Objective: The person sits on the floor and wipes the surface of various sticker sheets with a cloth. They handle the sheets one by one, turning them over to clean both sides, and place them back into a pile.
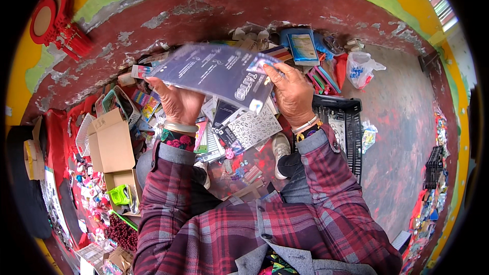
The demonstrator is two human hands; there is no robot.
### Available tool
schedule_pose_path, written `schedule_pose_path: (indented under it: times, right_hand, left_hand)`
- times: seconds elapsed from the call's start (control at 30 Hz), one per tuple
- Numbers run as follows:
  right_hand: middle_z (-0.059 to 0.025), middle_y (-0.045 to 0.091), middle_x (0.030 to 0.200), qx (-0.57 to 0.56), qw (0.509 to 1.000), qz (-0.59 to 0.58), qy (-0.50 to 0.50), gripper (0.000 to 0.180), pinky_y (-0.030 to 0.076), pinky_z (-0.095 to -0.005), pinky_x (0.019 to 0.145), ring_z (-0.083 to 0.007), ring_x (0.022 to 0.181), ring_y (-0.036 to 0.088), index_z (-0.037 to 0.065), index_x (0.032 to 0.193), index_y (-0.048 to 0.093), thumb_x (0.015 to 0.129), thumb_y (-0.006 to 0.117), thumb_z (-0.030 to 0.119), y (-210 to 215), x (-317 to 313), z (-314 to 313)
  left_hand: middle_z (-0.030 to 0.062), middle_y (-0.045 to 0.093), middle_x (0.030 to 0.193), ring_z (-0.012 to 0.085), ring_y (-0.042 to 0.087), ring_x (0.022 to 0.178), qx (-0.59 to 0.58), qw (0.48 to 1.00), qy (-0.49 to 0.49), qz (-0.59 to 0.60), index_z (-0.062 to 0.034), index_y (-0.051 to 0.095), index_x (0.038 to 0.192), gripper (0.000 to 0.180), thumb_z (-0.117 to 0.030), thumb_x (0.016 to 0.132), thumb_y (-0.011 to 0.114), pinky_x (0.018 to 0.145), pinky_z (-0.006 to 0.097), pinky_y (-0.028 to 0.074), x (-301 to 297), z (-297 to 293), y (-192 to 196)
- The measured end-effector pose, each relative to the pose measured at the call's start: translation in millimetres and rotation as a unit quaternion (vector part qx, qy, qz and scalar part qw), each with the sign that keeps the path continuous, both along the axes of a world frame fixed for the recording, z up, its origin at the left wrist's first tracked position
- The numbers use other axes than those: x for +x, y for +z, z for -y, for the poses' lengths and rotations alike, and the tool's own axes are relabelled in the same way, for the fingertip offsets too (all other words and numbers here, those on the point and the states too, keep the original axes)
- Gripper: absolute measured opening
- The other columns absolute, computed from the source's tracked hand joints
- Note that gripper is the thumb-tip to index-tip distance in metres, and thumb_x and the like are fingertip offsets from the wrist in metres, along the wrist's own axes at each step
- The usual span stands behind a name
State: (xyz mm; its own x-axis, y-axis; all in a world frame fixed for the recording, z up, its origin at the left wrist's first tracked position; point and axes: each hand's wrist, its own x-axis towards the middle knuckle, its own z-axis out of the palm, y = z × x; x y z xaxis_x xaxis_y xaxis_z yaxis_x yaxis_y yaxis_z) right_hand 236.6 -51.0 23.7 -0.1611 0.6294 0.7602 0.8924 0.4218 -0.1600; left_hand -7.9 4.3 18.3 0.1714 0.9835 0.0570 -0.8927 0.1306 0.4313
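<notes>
A dark, flat pack of temporary tattoo sheets (209, 70) in a clear sleeve is held up in front of me, tilted, its left end smeared by motion. My left hand (181, 104) is closed on its lower left edge, the fingers hidden behind it. At the right end, my right hand (294, 94) pinches the corner between thumb and fingers. Below the pack, white sheets with black line designs (250, 128) lie over a loose heap of packets between my feet.
A black plastic crate (351, 145) stands right of my feet, with a white plastic bag (362, 69) beyond it. An open cardboard box (113, 145) and a pale basket (122, 103) are on the left. Piled goods line the peeling red wall (265, 2).
</notes>
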Motion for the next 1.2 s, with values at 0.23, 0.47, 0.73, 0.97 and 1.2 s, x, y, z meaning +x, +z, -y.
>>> schedule_pose_path:
  times: [0.23, 0.47, 0.73, 0.97, 1.2]
  right_hand:
    - [-0.0065, 0.06, 0.109, 0.03, 0.999, 0.011, 0.016, 0.05, 0.053, -0.033, 0.065, -0.0231, 0.084, 0.063, 0.018, 0.118, 0.062, 0.072, 0.064, 0.0, -1.1, -3.4, 1.0]
    - [-0.009, 0.059, 0.104, -0.036, 0.992, -0.121, -0.019, 0.047, 0.051, -0.036, 0.07, -0.0291, 0.084, 0.061, 0.012, 0.123, 0.053, 0.077, 0.061, 0.005, -5.6, 0.8, -0.9]
    - [-0.0022, 0.062, 0.087, -0.387, 0.751, -0.496, 0.199, 0.026, 0.045, -0.0251, 0.072, -0.0098, 0.083, 0.056, 0.003, 0.1, 0.062, 0.088, 0.064, 0.026, -6.3, 7.8, -2.1]
    - [-0.0031, 0.065, 0.094, -0.459, 0.565, -0.625, 0.284, 0.019, 0.047, -0.0233, 0.079, -0.0083, 0.084, 0.059, 0.001, 0.102, 0.062, 0.09, 0.062, 0.017, -4.6, 3.1, 1.1]
    - [-0.0042, 0.066, 0.082, -0.444, 0.603, -0.621, 0.23, 0.014, 0.05, -0.023, 0.069, -0.0102, 0.074, 0.062, 0.001, 0.091, 0.064, 0.088, 0.063, 0.015, -14.1, 32.0, -8.2]
  left_hand:
    - [0.0153, 0.056, 0.121, 0.0313, 0.052, 0.113, -0.076, 0.996, 0.037, 0.014, 0.002, 0.05, 0.122, 0.038, -0.014, 0.088, 0.056, 0.1, 0.048, 0.037, -8.7, -7.8, -19.0]
    - [0.017, 0.055, 0.122, 0.0323, 0.053, 0.113, -0.052, 0.995, 0.06, 0.06, 0.0035, 0.049, 0.123, 0.037, -0.008, 0.088, 0.051, 0.1, 0.049, 0.039, -21.3, -14.4, -19.0]
    - [0.0177, 0.058, 0.119, 0.0318, 0.055, 0.11, -0.058, 0.996, 0.045, 0.059, 0.0041, 0.053, 0.118, 0.033, -0.012, 0.089, 0.053, 0.1, 0.047, 0.039, -21.4, -14.4, -23.3]
    - [0.0161, 0.06, 0.117, 0.0304, 0.057, 0.108, -0.017, 0.999, -0.043, 0.023, 0.0008, 0.055, 0.118, 0.036, -0.018, 0.087, 0.057, 0.097, 0.045, 0.041, -14.5, -2.6, -11.2]
    - [0.0111, 0.052, 0.128, 0.0274, 0.044, 0.123, 0.001, 0.999, 0.028, 0.046, -0.0032, 0.047, 0.123, 0.038, -0.016, 0.089, 0.054, 0.107, 0.046, 0.03, -14.9, -8.9, -5.2]
